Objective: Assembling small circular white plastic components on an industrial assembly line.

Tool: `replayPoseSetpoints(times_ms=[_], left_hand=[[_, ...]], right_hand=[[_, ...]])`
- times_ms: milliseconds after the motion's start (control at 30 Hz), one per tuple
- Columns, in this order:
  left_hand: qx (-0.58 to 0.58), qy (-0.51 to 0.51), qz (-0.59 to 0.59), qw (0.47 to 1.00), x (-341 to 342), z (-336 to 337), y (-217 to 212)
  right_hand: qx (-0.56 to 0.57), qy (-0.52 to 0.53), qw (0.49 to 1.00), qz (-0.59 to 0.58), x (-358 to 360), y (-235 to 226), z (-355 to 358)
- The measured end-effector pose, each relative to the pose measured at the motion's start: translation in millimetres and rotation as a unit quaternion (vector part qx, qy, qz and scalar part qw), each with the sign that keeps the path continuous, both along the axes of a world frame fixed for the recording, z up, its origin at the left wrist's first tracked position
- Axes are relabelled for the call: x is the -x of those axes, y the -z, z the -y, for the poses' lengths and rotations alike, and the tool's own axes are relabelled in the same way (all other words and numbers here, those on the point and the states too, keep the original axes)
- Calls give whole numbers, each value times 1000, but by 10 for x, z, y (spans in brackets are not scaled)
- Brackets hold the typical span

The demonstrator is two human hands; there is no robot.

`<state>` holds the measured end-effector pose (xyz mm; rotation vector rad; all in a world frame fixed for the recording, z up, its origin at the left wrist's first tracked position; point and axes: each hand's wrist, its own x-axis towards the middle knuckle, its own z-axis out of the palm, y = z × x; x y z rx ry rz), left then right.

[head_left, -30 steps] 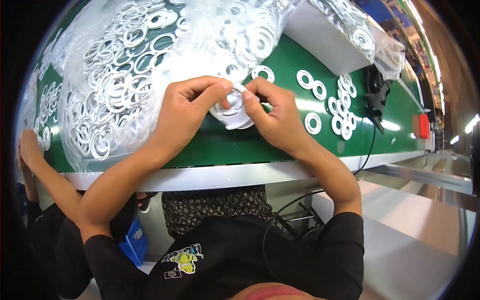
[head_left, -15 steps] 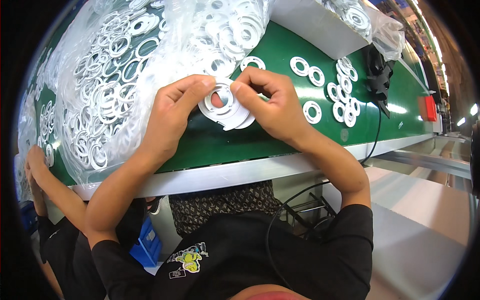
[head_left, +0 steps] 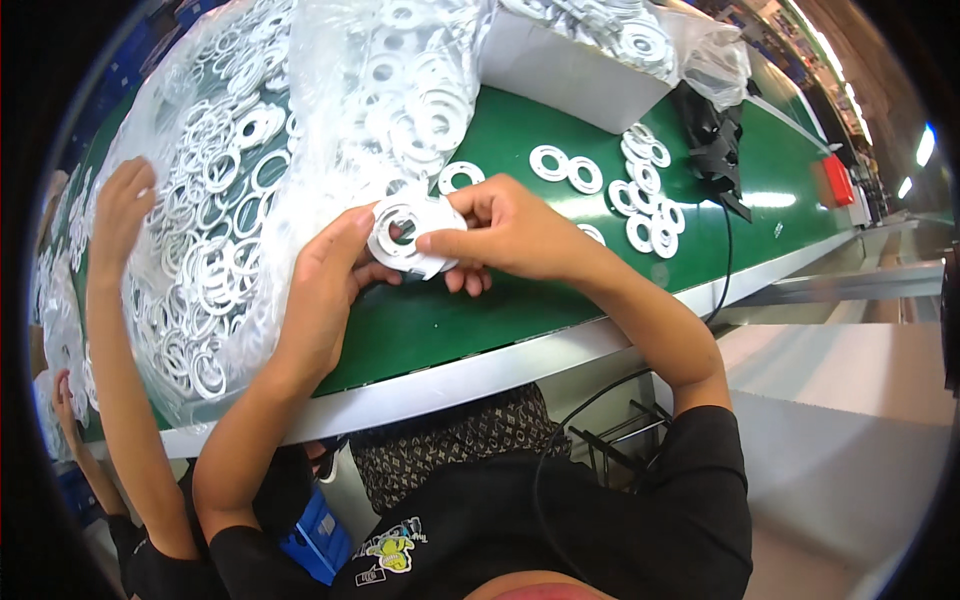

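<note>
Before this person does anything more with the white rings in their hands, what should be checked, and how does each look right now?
1. Both hands on the ring stack: ok, left hand below, right hand on top.
2. Rings lined up in the stack: cannot tell.
3. Bare green table under the hands: ok.
4. Loose rings apart from the hands: ok.
5. Another person's hand on the bagged rings, apart from the stack: ok.
</note>
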<state>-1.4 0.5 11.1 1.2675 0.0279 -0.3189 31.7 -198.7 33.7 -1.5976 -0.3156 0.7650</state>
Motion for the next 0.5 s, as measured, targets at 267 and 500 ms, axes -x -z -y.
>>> replayPoseSetpoints(times_ms=[267,500], left_hand=[[-36,52,17,998,-1,18,-18],[-66,86,61,992,-15,-9,91]], right_hand=[[-372,232,879,186,-313,-244,443],[-37,173,957,228,-287,-72,401]])
